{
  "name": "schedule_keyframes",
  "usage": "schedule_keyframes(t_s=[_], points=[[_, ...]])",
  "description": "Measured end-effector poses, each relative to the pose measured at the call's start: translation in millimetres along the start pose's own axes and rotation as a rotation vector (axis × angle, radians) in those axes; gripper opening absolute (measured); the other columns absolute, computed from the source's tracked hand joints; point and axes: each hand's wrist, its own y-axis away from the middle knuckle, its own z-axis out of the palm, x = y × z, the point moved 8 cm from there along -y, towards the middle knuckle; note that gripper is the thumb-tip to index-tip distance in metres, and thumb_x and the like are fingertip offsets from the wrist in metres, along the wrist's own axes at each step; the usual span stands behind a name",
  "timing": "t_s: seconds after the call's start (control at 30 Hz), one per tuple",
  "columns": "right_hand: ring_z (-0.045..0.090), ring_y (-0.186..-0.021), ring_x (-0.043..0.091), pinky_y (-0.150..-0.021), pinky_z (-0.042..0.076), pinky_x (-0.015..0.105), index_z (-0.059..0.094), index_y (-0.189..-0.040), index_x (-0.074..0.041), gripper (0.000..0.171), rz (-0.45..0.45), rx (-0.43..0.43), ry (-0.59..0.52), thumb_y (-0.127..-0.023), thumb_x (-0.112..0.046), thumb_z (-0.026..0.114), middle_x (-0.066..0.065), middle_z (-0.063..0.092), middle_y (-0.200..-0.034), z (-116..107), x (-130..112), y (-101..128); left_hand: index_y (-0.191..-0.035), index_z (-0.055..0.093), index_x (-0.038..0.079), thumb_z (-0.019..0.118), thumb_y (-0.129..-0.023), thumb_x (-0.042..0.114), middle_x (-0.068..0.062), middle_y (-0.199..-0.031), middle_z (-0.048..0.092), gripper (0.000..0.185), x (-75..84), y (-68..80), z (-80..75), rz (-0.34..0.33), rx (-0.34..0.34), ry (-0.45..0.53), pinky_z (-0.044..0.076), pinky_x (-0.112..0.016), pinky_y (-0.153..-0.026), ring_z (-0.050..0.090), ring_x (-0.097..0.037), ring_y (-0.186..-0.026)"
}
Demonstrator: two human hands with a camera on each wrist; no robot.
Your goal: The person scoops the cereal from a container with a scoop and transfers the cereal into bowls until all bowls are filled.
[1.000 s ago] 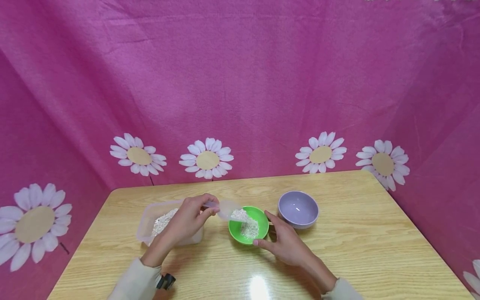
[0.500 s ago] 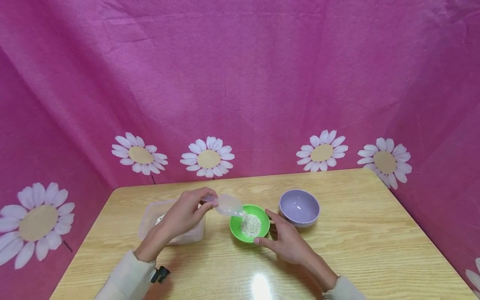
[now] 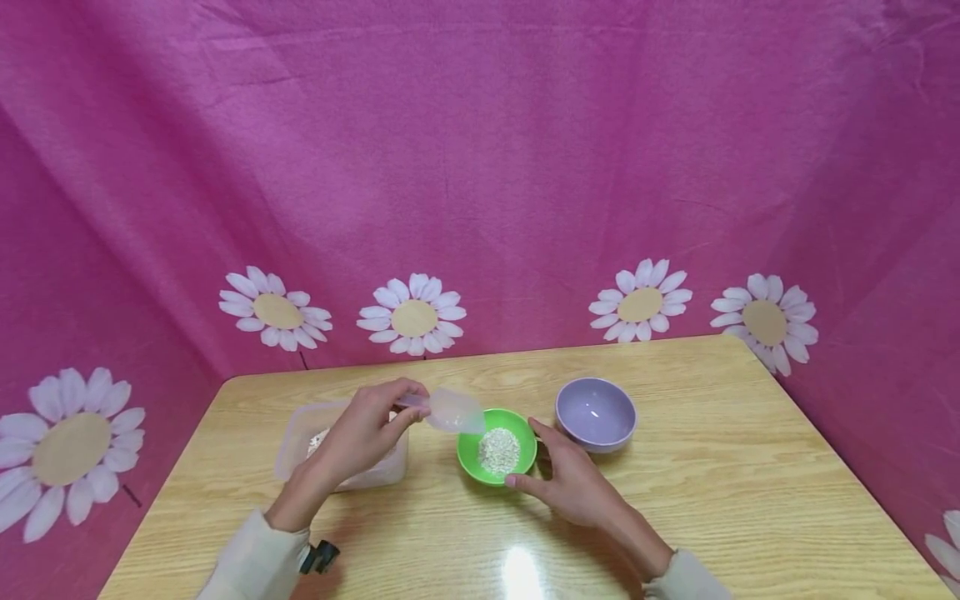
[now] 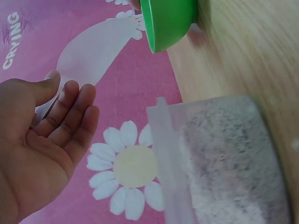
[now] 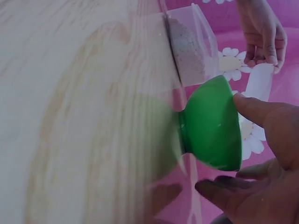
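The left hand [image 3: 365, 433] pinches the handle of a clear plastic scoop [image 3: 453, 410] between thumb and curled fingers [image 3: 406, 417], holding it tipped over the near-left rim of the green bowl [image 3: 498, 447]; the scoop looks emptied, as far as its clear plastic lets me judge. The right hand [image 3: 573, 483] steadies that bowl from the other side, thumb [image 5: 254, 108] against the wall and the fingers loosely curved about it (the wrist view shows this best), without lifting it off the table [image 3: 750, 467]. A small mound of pale grain [image 3: 499, 451] already sits in the green bowl, so I'd say at least one scoopful is across. Behind the left hand the clear tub [image 3: 300, 433] holds plenty of the same grain, and the lilac bowl [image 3: 596, 414], just beside the green one, has nothing in it.
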Motion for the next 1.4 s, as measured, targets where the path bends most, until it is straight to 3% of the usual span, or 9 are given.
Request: schedule_keyframes(t_s=[0.1, 0.23, 0.33, 0.57, 0.8, 0.97, 1.07, 1.2, 1.4], points=[[0.041, -0.155, 0.044, -0.126, 0.033, 0.061, 0.039, -0.162, 0.005, 0.099, 0.005, 0.005, 0.035, -0.089, -0.041, 0.088, 0.027, 0.045, -0.165, -1.5, -3.7, 1.5, -0.114, 0.072, 0.008, 0.075, -0.1, 0.008, -0.002, -0.102, 0.08, 0.014, -7.6, 6.9, -0.2, -0.027, 0.033, 0.026, 0.062, -0.029, -0.078, 0.076, -0.016, -0.093], [0.037, -0.158, 0.044, -0.127, 0.032, 0.062, 0.036, -0.164, 0.001, 0.097, 0.005, 0.021, 0.07, -0.092, -0.041, 0.085, 0.024, 0.042, -0.168, -5.0, -13.0, 3.5, -0.116, 0.072, 0.007, 0.074, -0.1, 0.006, -0.002, -0.101, 0.081, 0.016, -17.7, 19.0, -7.8, -0.049, 0.118, 0.025, 0.063, -0.032, -0.081, 0.077, -0.017, -0.095], [0.037, -0.158, 0.042, -0.128, 0.032, 0.061, 0.035, -0.165, -0.001, 0.094, -0.012, 0.039, 0.083, -0.094, -0.039, 0.084, 0.02, 0.041, -0.169, -7.7, -23.9, 4.4, -0.117, 0.073, 0.006, 0.074, -0.1, 0.005, -0.002, -0.098, 0.081, 0.017, -26.5, 28.6, -17.8, -0.078, 0.188, 0.016, 0.063, -0.031, -0.085, 0.076, -0.011, -0.093], [0.044, -0.155, 0.038, -0.127, 0.035, 0.058, 0.039, -0.163, -0.001, 0.089, -0.059, 0.075, 0.09, -0.095, -0.035, 0.084, 0.017, 0.045, -0.167, -7.1, -51.6, 1.8, -0.118, 0.073, 0.007, 0.073, -0.102, 0.008, -0.005, -0.093, 0.081, 0.016, -43.1, 50.5, -42.5, -0.178, 0.29, 0.042, 0.05, -0.022, -0.072, 0.071, 0.002, -0.087], [0.044, -0.155, 0.037, -0.127, 0.036, 0.057, 0.039, -0.163, -0.002, 0.088, -0.113, 0.023, 0.062, -0.096, -0.039, 0.081, 0.014, 0.043, -0.168, 13.0, -74.6, -7.1, -0.118, 0.073, 0.003, 0.074, -0.1, 0.002, -0.011, -0.091, 0.081, 0.018, -59.2, 76.8, -66.2, -0.177, 0.384, 0.013, 0.05, -0.009, -0.073, 0.069, 0.012, -0.084], [0.042, -0.156, 0.039, -0.126, 0.037, 0.057, 0.038, -0.164, -0.001, 0.087, -0.138, -0.024, 0.053, -0.098, -0.039, 0.079, 0.017, 0.041, -0.169, 31.1, -88.7, -14.5, -0.118, 0.072, 0.0, 0.073, -0.099, 0.0, -0.015, -0.091, 0.081, 0.019, -70.9, 90.2, -78.2, -0.192, 0.409, -0.016, 0.048, -0.009, -0.069, 0.066, 0.018, -0.083], [0.042, -0.156, 0.036, -0.127, 0.037, 0.055, 0.037, -0.164, -0.002, 0.087, -0.139, -0.052, 0.04, -0.098, -0.04, 0.079, 0.016, 0.041, -0.17, 42.6, -95.8, -19.0, -0.12, 0.072, 0.0, 0.073, -0.1, 0.0, -0.016, -0.091, 0.081, 0.02, -76.4, 96.1, -85.6, -0.212, 0.413, -0.028, 0.048, -0.005, -0.073, 0.065, 0.02, -0.083], [0.043, -0.156, 0.034, -0.127, 0.037, 0.054, 0.037, -0.165, -0.003, 0.086, -0.139, -0.073, 0.02, -0.098, -0.039, 0.078, 0.015, 0.041, -0.17, 55.9, -101.4, -22.8, -0.12, 0.073, 0.002, 0.073, -0.101, 0.003, -0.014, -0.09, 0.082, 0.019, -85.1, 102.9, -92.0, -0.233, 0.399, -0.058, 0.046, -0.002, -0.077, 0.066, 0.019, -0.083], [0.044, -0.155, 0.032, -0.127, 0.038, 0.053, 0.038, -0.164, -0.001, 0.086, -0.154, -0.09, 0.012, -0.098, -0.038, 0.079, 0.015, 0.044, -0.168, 76.8, -107.6, -26.4, -0.119, 0.073, 0.003, 0.074, -0.101, 0.006, -0.011, -0.09, 0.081, 0.018, -94.8, 113.6, -100.1, -0.247, 0.369, -0.118, 0.045, -0.005, -0.072, 0.065, 0.017, -0.084]])
